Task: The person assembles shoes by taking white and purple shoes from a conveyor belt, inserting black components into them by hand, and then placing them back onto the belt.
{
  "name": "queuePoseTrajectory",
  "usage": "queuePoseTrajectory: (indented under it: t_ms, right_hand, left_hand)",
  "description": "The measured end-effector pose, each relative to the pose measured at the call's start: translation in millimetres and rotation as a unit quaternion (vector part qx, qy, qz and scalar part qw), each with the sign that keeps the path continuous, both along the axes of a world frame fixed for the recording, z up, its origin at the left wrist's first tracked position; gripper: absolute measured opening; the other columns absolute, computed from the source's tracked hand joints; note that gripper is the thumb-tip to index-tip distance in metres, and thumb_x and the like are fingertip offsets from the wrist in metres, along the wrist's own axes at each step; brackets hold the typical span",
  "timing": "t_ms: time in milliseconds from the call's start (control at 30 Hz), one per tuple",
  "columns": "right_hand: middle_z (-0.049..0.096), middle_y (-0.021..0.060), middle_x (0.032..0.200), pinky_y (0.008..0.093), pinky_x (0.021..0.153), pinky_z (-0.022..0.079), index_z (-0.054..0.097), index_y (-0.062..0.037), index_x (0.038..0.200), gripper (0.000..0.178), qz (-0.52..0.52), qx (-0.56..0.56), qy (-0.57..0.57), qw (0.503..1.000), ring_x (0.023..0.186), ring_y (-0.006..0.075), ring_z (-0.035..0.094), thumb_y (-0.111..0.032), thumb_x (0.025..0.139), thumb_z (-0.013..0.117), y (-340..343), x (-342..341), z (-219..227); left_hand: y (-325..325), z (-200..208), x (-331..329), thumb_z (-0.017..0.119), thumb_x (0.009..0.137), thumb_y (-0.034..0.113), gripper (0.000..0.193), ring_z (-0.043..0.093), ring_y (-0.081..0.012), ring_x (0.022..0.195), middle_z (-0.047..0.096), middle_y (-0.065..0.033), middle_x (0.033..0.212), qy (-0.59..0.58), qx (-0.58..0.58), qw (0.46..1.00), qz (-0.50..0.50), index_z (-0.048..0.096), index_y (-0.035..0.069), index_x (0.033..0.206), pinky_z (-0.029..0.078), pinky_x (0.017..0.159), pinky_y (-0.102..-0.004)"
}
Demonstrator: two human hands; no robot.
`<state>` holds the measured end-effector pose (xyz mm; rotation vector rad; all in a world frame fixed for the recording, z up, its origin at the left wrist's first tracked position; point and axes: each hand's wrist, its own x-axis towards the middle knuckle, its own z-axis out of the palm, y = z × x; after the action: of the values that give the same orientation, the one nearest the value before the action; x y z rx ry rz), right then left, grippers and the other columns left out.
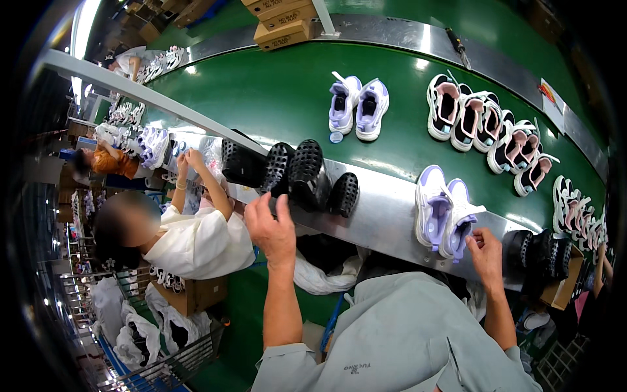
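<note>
My left hand [272, 230] is raised with its fingers apart and holds nothing. Just beyond it, black perforated shoe forms [309, 171] stand along the metal ledge, with a smaller black form [344, 196] to their right. My right hand [486, 255] pinches the heel edge of a white-and-lavender sneaker [459, 228]. Its mate [431, 206] lies close against it on the left, and both have their toes pointing away from me. Farther off, another white-and-lavender pair [368, 112] rests on the green belt.
Black, white and pink sneakers [480, 121] line the green belt [261, 85] at right. More black forms [545, 251] sit right of my right hand. A co-worker in white [202, 245] works at left under a slanting metal bar [157, 98]. Shoeboxes [282, 32] are stacked at the back.
</note>
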<state>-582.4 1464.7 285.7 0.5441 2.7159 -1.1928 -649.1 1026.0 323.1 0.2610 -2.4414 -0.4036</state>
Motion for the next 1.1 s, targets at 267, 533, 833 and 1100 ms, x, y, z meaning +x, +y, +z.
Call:
queuePoseTrajectory:
  t_ms: [267,533,833,1100]
  right_hand:
    - [0.070,0.0143,0.093,0.0330,0.070,0.053,0.064,0.0042,0.114,0.033,0.059,-0.068,0.084,0.992,0.076,0.0184,0.064,-0.016,0.090,0.073,-87.8,-20.4,35.7]
    - [0.065,0.0065,0.115,0.0324,0.086,0.053,0.054,-0.0038,0.131,0.043,-0.134,-0.620,-0.076,0.770,0.101,0.0148,0.063,-0.027,0.098,0.067,-106.5,-20.4,37.3]
    - [0.069,0.0196,0.097,0.0453,0.068,0.054,0.056,0.0036,0.122,0.060,0.098,0.077,-0.034,0.992,0.086,0.0347,0.069,-0.046,0.090,0.070,-52.5,36.5,38.7]
    - [0.065,0.0258,0.070,0.0538,0.065,0.051,0.060,0.0061,0.090,0.048,0.122,0.072,-0.045,0.989,0.067,0.0462,0.065,-0.042,0.094,0.066,-3.1,51.1,13.7]
  left_hand:
    - [37.1,4.4,-26.6,0.079,0.082,0.020,0.043,0.059,-0.0344,0.106,0.067,-0.0117,0.119,0.046,-0.054,0.995,-0.076,0.066,0.002,0.118,0.045,0.094,-0.0480]
    - [165.1,0.0,21.2,0.084,0.075,0.017,0.041,0.060,-0.0319,0.095,0.065,-0.0134,0.109,-0.032,0.094,0.856,-0.508,0.066,0.003,0.109,0.046,0.085,-0.0432]
    - [242.6,-88.5,-11.9,0.078,0.086,0.020,0.026,0.062,-0.0142,0.079,0.069,-0.0074,0.086,-0.324,0.511,0.713,-0.355,0.071,0.000,0.100,0.051,0.074,-0.0309]
    - [263.0,-93.0,-24.2,0.080,0.083,0.022,0.040,0.062,-0.0306,0.098,0.063,-0.0198,0.117,-0.214,0.168,0.894,-0.355,0.066,-0.004,0.110,0.050,0.086,-0.0408]
